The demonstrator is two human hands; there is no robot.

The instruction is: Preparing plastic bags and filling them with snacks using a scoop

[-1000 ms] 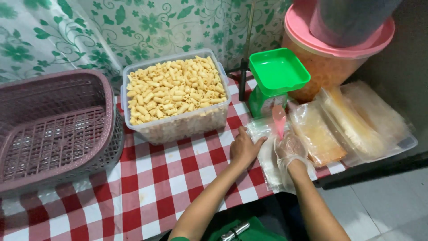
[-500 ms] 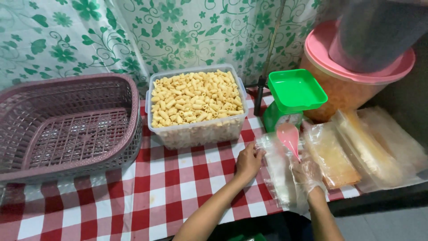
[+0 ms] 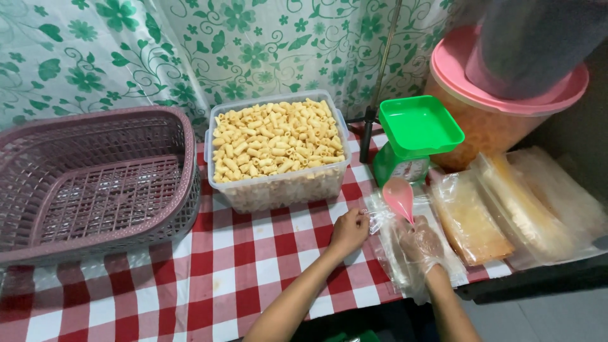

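One camera only, worn on the person's head, so no second view shares any part of the scene. It looks steeply down and forward over a table covered with a red-and-white checked cloth (image 3: 253, 266), facing a green floral curtain (image 3: 190, 50) that closes the far side. It sits close: both forearms rise from the bottom edge, the left hand (image 3: 348, 231) and right hand (image 3: 421, 246) lying low, right of centre. A pink basket (image 3: 95, 183) is cut by the left edge, a lidded pink tub (image 3: 500, 95) by the upper right corner.
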